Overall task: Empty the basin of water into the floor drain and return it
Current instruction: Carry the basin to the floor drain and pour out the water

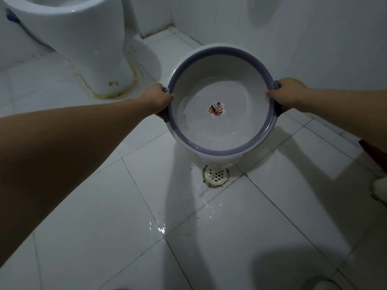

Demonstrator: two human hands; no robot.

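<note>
A round white basin (188, 65) with a lavender rim hangs tilted toward me above the tiled floor. Water lies in its lower half, and a small leaf print shows at its bottom. My left hand (158, 99) grips the handle on the basin's left side. My right hand (290, 95) grips the handle on its right side. Water spills over the near lip onto the round white floor drain (216, 174) just below it. The tiles around the drain are wet.
A white toilet base (88, 45) stands at the upper left, with stained sealant at its foot. Tiled walls meet in the corner behind the basin. A dark reddish object (374, 151) and a pale thing lie at the right edge.
</note>
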